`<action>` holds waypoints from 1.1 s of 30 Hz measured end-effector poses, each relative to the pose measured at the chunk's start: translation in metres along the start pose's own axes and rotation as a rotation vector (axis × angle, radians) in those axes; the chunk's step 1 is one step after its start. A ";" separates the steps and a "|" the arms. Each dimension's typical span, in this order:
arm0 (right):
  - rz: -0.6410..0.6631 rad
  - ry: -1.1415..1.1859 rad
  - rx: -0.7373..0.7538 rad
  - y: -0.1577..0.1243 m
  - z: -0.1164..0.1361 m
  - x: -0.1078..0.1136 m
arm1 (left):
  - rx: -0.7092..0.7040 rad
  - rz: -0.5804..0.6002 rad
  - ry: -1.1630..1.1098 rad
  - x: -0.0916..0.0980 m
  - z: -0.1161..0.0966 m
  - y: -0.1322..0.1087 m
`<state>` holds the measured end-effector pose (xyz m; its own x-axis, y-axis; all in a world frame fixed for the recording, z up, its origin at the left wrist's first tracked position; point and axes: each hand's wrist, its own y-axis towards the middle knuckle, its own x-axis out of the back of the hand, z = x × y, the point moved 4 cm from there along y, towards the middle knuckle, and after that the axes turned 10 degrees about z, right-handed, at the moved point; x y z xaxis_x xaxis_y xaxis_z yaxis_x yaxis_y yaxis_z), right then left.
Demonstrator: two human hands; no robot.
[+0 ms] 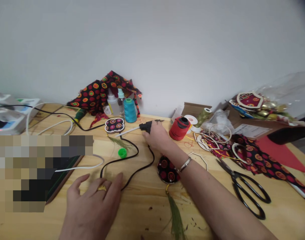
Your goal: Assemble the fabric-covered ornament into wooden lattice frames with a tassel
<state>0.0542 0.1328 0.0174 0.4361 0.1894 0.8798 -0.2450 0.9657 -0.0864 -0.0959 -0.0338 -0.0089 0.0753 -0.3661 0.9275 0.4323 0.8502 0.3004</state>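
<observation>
while the right hand (156, 133) grips a glue gun (145, 126) — spread left hand (92, 196) overlaps cord (137, 151).

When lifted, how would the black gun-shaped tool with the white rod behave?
The black gun-shaped tool in the right hand would likely stay stiff, given its solid-looking body. Its thin white rod seems rigid, jutting out straight. The slack black cord below may flop and drag, lying in curves.
</observation>
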 end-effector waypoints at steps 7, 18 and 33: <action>-0.086 -0.065 0.074 -0.067 -0.058 0.053 | 0.013 0.029 -0.021 -0.002 0.006 -0.002; -0.103 -0.379 -0.231 -0.136 -0.141 0.047 | -0.093 -0.109 -0.198 0.007 -0.017 0.014; -0.179 -0.504 -0.093 -0.132 -0.141 0.042 | -0.061 -0.081 -0.283 0.002 -0.035 0.035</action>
<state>0.2268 0.0378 -0.0003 -0.0106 -0.0666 0.9977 -0.1174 0.9910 0.0649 -0.0494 -0.0176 -0.0042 -0.2108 -0.3045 0.9289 0.4802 0.7954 0.3697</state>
